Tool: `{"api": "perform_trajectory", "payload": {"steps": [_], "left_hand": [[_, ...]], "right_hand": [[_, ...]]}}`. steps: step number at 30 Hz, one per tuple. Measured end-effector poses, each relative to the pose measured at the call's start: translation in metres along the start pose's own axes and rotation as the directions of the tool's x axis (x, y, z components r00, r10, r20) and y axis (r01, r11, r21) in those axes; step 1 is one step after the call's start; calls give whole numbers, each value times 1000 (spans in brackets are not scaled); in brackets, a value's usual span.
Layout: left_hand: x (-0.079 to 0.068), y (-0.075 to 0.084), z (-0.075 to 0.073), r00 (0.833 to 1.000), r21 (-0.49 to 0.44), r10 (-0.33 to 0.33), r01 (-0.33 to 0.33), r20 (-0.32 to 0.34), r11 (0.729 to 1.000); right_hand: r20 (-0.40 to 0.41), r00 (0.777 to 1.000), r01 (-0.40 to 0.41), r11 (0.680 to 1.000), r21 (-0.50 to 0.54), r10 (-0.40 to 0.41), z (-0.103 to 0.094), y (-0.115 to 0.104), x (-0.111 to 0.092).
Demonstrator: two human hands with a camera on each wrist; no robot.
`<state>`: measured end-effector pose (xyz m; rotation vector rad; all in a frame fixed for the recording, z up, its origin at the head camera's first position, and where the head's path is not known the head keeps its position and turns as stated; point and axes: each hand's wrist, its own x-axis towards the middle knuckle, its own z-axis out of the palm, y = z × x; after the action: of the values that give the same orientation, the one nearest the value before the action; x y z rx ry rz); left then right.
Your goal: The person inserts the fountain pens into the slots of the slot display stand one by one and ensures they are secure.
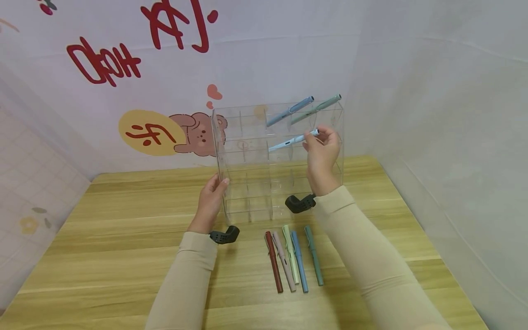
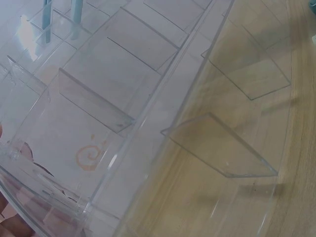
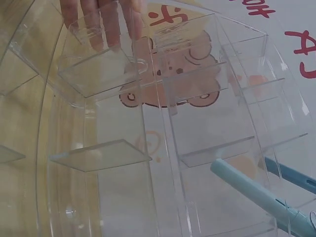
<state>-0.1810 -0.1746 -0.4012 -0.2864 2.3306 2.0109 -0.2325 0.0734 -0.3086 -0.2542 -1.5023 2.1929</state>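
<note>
A clear acrylic rack [image 1: 270, 181] with tiers of divided compartments stands upright on the table. My left hand [image 1: 211, 197] grips its left side panel low down; the fingers of that hand also show through the plastic in the right wrist view. Between thumb and fingers my right hand [image 1: 323, 153] pinches the far end of a light blue pen [image 1: 290, 141], tilted, its other end at a second-tier compartment. In the right wrist view the same light blue pen [image 3: 254, 191] slants across the lower right. A blue pen [image 1: 290, 111] and a green pen [image 1: 316, 109] lean in the top tier.
On the wooden table [image 1: 136, 256] before the rack lie a dark red pen [image 1: 274, 262], a mauve pen [image 1: 284, 261], a pale green pen [image 1: 290, 254], a blue pen [image 1: 299, 261] and a teal pen [image 1: 314, 255]. A printed white curtain [image 1: 288, 59] hangs behind.
</note>
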Motion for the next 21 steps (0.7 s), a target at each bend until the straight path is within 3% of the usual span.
{"api": "perform_trajectory", "payload": {"steps": [21], "left_hand": [[2,0,0,1000,7,9,-9,1,1000]], "right_hand": [[55,998,31,998,-58,-28,2,5,-3]]}}
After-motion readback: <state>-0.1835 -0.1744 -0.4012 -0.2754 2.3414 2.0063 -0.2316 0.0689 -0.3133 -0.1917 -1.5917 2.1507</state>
